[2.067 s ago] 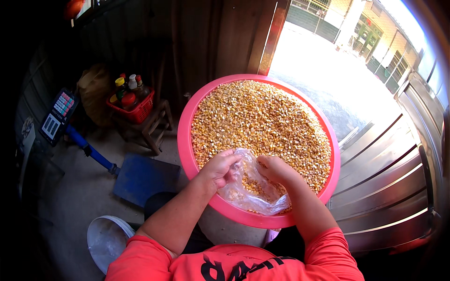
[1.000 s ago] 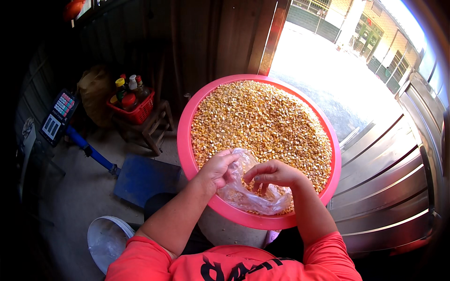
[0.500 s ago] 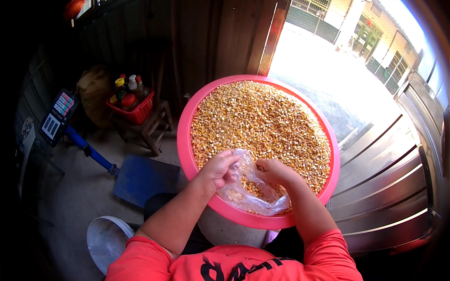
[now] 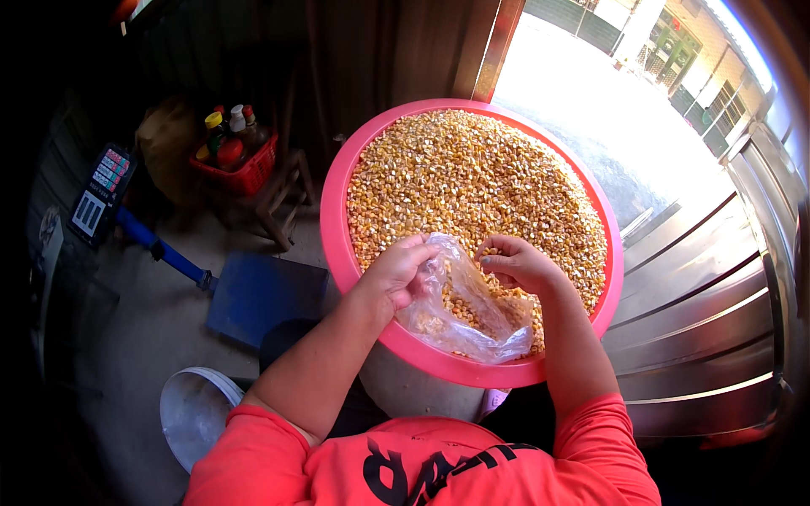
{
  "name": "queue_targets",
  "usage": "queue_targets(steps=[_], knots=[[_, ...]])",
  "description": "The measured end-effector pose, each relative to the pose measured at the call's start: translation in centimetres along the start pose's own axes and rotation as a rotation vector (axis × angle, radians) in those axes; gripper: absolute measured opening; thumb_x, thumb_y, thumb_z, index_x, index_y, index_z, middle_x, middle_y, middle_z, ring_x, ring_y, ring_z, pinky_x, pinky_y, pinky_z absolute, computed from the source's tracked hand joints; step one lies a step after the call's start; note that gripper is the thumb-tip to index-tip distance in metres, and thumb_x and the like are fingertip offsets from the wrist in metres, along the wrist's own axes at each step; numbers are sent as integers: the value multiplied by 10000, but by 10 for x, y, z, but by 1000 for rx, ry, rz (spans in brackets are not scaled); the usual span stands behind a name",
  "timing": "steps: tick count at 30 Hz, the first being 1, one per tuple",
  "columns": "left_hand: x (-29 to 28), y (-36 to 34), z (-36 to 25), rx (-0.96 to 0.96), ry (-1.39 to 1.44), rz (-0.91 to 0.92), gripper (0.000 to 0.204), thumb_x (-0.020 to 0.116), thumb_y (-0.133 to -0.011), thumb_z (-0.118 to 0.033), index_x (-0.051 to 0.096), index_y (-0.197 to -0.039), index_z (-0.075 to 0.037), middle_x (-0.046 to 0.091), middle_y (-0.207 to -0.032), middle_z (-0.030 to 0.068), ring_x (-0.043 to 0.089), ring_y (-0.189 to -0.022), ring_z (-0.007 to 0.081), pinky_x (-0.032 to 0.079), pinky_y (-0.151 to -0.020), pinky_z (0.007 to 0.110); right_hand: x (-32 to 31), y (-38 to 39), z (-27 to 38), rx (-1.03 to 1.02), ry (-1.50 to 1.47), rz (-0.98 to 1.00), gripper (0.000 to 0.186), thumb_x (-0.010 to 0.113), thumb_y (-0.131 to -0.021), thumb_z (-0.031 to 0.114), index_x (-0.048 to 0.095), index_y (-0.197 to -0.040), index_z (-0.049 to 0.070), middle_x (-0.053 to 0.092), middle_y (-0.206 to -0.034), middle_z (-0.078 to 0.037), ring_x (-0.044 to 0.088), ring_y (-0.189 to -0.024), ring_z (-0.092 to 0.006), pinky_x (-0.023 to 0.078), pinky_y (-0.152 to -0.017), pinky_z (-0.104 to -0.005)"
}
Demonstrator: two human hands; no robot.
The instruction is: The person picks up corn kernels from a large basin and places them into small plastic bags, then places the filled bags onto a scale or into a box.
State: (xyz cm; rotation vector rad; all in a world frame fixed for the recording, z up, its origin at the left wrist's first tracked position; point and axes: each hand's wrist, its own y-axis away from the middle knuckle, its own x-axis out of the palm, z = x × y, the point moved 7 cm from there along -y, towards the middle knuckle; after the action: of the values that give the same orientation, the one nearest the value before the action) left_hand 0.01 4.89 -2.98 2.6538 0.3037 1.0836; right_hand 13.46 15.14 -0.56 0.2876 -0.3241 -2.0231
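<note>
A clear plastic bag (image 4: pixel 485 341) lies on the corn kernels at the near side of a wide pink basin (image 4: pixel 336 211). Its mouth gapes, and some kernels show inside it. My left hand (image 4: pixel 402 270) is closed on the bag's left edge, thumb uppermost. Just right of the bag's upper opening, my right hand (image 4: pixel 521 265) hovers low over the corn (image 4: pixel 472 177) with its fingers curled in. Whatever those fingers hold, if anything, is hidden. Kernels fill the basin in a broad heap up to near the rim.
To the left stand a blue platform scale (image 4: pixel 266 299) with its display (image 4: pixel 103 194), and a white bucket (image 4: pixel 198 413). Behind them, a red basket (image 4: pixel 245 177) of bottles sits on a wooden stool (image 4: pixel 278 198). A metal gate (image 4: pixel 700 337) borders the right side.
My right hand has moved right, away from my left hand, and the bag's mouth is spread wider. My left hand keeps its hold on the bag. The whole view has shifted slightly.
</note>
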Motion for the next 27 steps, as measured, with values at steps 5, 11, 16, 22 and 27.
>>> queue_targets(steps=[5, 11, 16, 22, 27], knots=[[11, 8, -6, 11, 31, -36, 199, 504, -877, -60, 532, -1071, -30, 603, -832, 35, 580, -617, 84, 457, -435, 193, 19, 20, 22, -8, -194, 156, 115, 575, -873, 98, 567, -976, 48, 521, -692, 16, 354, -479, -31, 254, -414, -185], [4, 2, -5, 21, 9, -4, 148, 482, -881, -76, 518, -1020, -41, 588, -857, 68, 605, -729, 167, 544, -635, 350, 45, 20, 23, -15, -5, 267, 228, 571, -878, 105, 552, -1094, 34, 572, -775, -14, 546, -616, -78, 445, -522, -221], [7, 6, -7, 8, 4, 9, 152, 482, -879, -72, 517, -1023, -38, 590, -869, 76, 608, -741, 177, 542, -640, 351, 52, 23, 27, -65, 11, 365, 342, 553, -892, 119, 499, -1215, 20, 586, -1090, -82, 604, -892, -151, 517, -753, -306], [3, -2, -3, 29, 46, 28, 169, 487, -878, -72, 517, -1039, -34, 593, -880, 82, 609, -745, 180, 541, -635, 349, 52, 26, 24, -104, 12, 469, 365, 528, -909, 155, 481, -1249, 31, 560, -1169, -97, 594, -980, -182, 523, -786, -333], [9, 6, -7, 7, -14, 7, 151, 496, -877, -78, 531, -1018, -37, 591, -834, 60, 599, -699, 147, 533, -588, 314, 14, 18, 31, -199, -172, 174, 296, 545, -898, 155, 535, -1162, 21, 619, -1029, -98, 635, -843, -198, 541, -666, -315]])
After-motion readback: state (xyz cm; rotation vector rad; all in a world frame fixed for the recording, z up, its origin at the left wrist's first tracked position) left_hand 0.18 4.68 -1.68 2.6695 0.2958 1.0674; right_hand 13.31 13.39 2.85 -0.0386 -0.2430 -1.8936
